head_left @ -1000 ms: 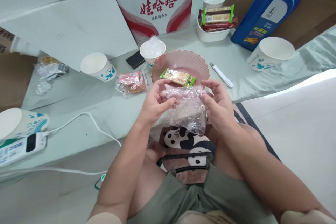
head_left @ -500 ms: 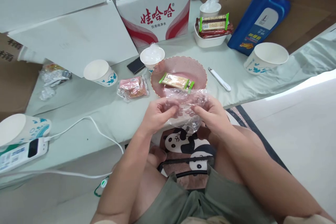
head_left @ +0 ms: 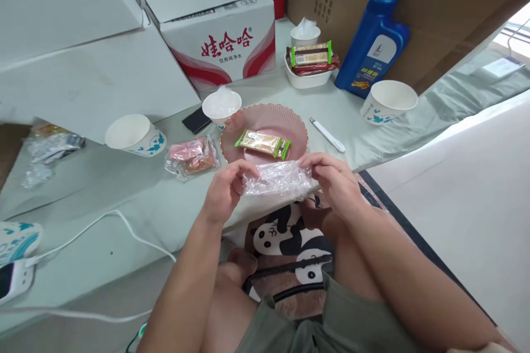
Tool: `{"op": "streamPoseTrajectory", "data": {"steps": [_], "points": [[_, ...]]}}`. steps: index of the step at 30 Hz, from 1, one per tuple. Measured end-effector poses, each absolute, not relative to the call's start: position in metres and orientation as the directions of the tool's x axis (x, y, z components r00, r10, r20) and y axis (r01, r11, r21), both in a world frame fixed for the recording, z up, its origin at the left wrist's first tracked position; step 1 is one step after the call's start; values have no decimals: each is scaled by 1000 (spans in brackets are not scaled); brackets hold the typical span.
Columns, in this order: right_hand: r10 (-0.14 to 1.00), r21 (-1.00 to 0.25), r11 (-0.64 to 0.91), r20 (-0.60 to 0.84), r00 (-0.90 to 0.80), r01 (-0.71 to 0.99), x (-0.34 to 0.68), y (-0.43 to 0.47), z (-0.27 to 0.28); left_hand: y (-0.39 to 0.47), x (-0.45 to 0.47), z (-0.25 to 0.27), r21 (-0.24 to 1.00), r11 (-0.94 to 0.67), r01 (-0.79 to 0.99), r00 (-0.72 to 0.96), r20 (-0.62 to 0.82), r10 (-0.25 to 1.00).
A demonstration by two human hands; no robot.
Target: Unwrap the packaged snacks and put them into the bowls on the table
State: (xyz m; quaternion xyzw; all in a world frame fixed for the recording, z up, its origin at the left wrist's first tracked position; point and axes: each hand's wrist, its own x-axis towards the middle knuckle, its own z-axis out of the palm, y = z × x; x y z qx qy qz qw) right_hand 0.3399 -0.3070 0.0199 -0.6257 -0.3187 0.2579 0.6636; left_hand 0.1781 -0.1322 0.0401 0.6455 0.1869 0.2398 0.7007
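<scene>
Just below the middle of the frame, the left hand (head_left: 223,190) and the right hand (head_left: 335,185) hold a clear plastic bag (head_left: 278,179) stretched flat between them. Each grip is narrow, thumb and fingers pinched on one end of the bag: the left hand on its left end, the right hand on its right end. The bag hangs over the near edge of the table (head_left: 124,187), just in front of a pink plate (head_left: 298,131).

On the plate lies a snack bar (head_left: 261,143) in a tan wrapper with green ends. Left of the plate a pink packet (head_left: 192,155) lies on the table, and further left stands a paper cup (head_left: 133,135). Behind the plate another cup (head_left: 221,106) is stuffed with clear plastic, with a dark phone (head_left: 196,119) beside it. To the right of the plate lies a small white knife (head_left: 328,135), and beyond that another paper cup (head_left: 388,102). In the upper middle of the frame a white dish (head_left: 306,78) holds more bars, next to a blue bottle (head_left: 372,41). A white carton (head_left: 219,44) with red lettering stands at the upper centre. A white cable (head_left: 124,226) runs across the lower left of the table. A panda mat (head_left: 285,231) shows below the hands.
</scene>
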Motion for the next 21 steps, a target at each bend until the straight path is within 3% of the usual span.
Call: {"op": "streamPoseTrajectory", "data": {"steps": [3, 6, 9, 11, 13, 18, 21], "points": [[698, -976, 141, 216, 683, 165, 341, -310, 27, -131, 178, 45, 976, -217, -1, 854, 113, 507], [832, -990, 68, 123, 542, 121, 335, -314, 37, -133, 177, 53, 925, -379, 23, 921, 128, 368], [906, -990, -81, -26, 423, 113, 326, -315, 43, -139, 179, 58, 848, -530, -30, 817, 326, 475], [870, -984, -120, -41, 491, 132, 321, -313, 44, -145, 182, 60, 726, -688, -3, 634, 533, 560], [834, -989, -99, -22, 552, 111, 318, -311, 44, -152, 184, 64, 636, -771, 29, 595, 609, 525], [864, -998, -2, 30, 503, 63, 312, -308, 38, -164, 189, 67, 829, -560, 18, 899, 232, 372], [805, -977, 52, 164, 569, 209, 309, -308, 34, -161, 189, 69, 877, -475, 77, 927, 112, 358]]}}
